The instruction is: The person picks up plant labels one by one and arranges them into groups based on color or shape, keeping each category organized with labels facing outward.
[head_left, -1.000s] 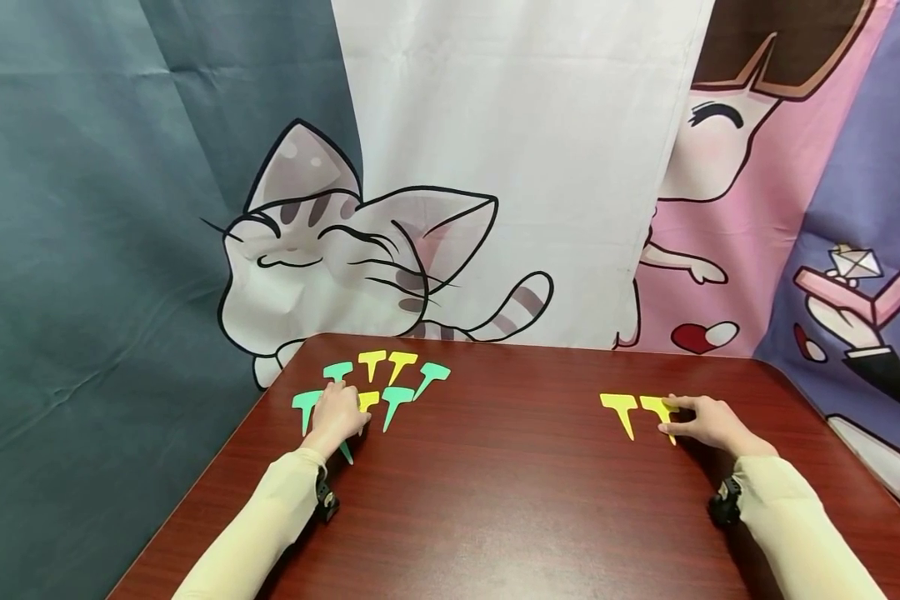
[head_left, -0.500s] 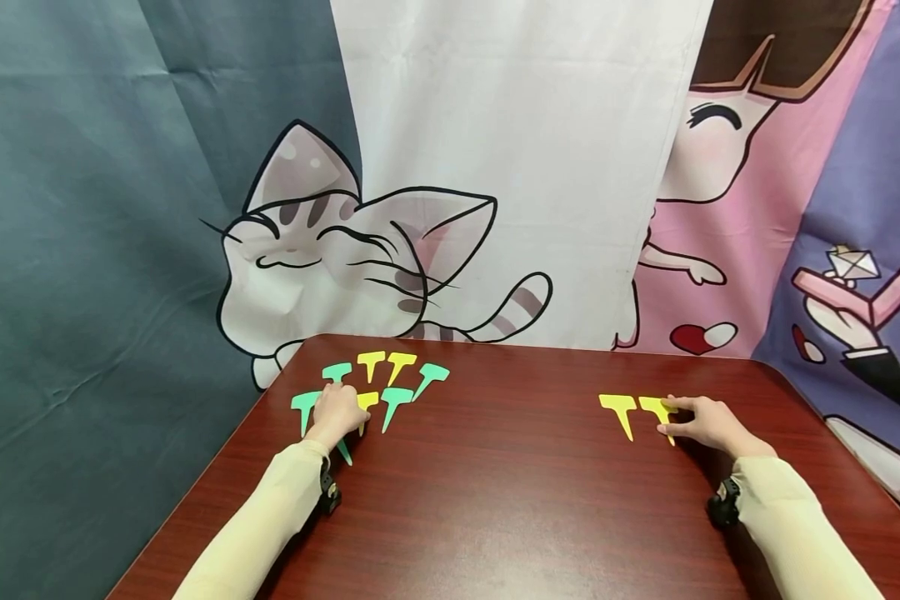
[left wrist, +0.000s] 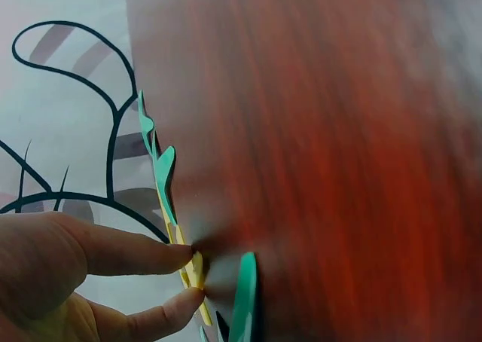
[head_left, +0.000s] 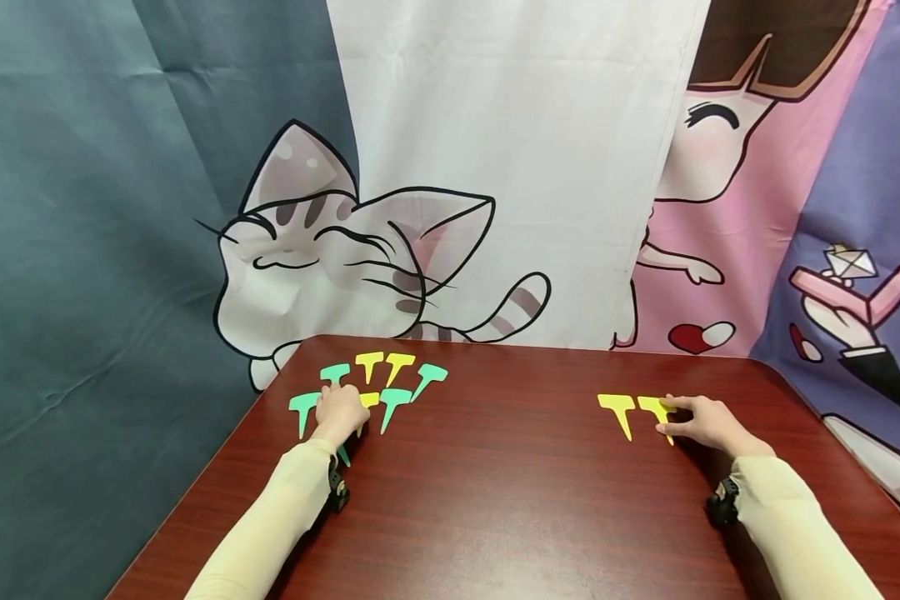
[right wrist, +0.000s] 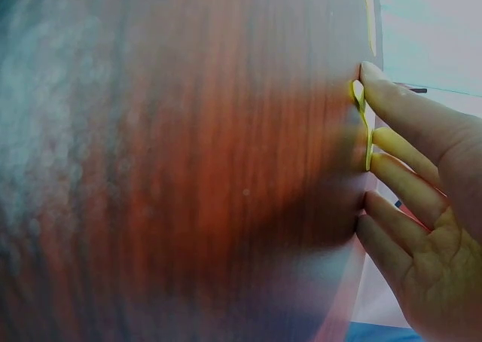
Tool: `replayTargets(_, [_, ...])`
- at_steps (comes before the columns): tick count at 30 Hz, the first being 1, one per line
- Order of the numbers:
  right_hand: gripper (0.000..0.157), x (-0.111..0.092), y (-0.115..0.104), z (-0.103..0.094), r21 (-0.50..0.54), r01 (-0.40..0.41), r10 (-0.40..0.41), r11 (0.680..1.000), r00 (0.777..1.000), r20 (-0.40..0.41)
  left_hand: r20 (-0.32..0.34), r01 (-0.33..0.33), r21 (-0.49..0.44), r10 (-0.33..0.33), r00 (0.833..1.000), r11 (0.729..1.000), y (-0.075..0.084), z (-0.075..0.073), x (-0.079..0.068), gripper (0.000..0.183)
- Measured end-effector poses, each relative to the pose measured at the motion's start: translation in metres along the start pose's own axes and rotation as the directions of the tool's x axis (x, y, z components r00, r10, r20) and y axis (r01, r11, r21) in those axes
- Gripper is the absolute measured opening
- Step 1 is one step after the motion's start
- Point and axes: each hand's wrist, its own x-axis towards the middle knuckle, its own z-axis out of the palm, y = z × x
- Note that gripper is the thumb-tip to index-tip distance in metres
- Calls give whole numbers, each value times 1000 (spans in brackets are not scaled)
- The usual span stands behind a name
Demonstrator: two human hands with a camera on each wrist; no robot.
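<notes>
Head view: high, forward and down across glossy red-brown wooden counter (head_left: pixel 495 500) to printed cloth backdrop (head_left: pixel 525 167). Wrist views: low, sideways, close on bare left hand (left wrist: pixel 83 274) and bare right hand (right wrist: pixel 429 199). Head and left wrist share grey-striped cat-tail print (head_left: pixel 527 298).

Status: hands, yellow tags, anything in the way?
Left hand: fingertips at a yellow tag, grip unclear. Right hand: touching the rightmost yellow tag. Green tags crowd the left.
</notes>
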Motion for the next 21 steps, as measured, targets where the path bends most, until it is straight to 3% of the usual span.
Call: replayTargets(21, [71, -2, -2, -2, -6, 9, -9, 1000, 1000, -7, 17, 31, -41, -30, 999, 999, -5, 2, 6, 26])
